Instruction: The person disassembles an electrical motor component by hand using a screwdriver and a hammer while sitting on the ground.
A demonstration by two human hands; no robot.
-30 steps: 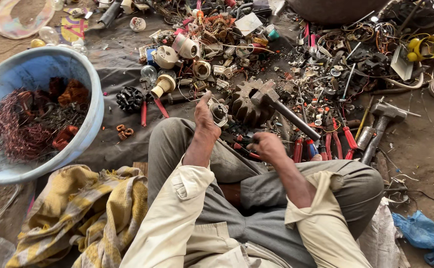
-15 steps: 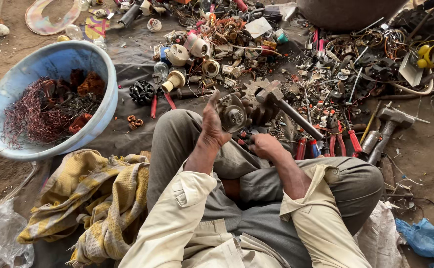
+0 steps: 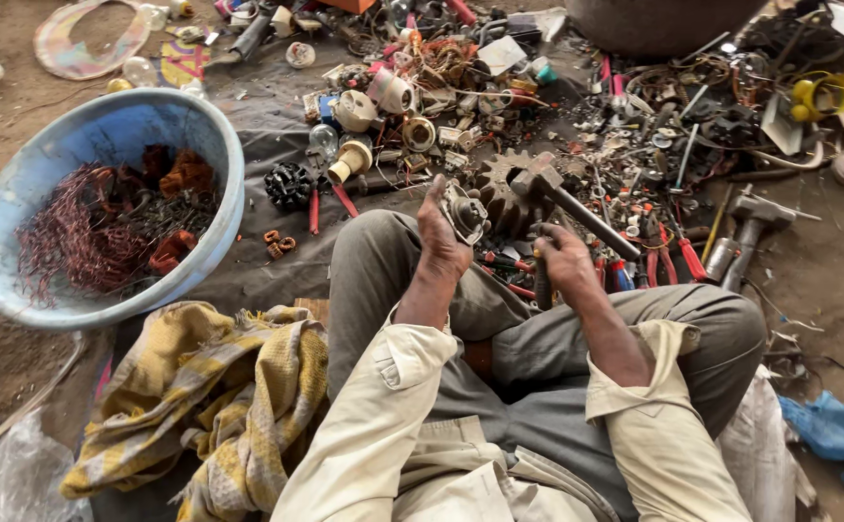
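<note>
The left hand (image 3: 441, 232) grips a small round grey metal part (image 3: 465, 211), held up over the knee. At 3 o'clock from it, the right hand (image 3: 562, 263) grips a dark tool handle (image 3: 542, 282). The part looks whole, not yet opened. At 9 o'clock, a big blue plastic bowl (image 3: 214, 135) already holds red copper wire (image 3: 74, 237).

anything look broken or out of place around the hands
Nothing stands out against the general clutter. The left hand holds a small round metal part, worn and dirty; the right hand grips a dark tool handle. A hammer lies across a big toothed gear just beyond them.
</note>
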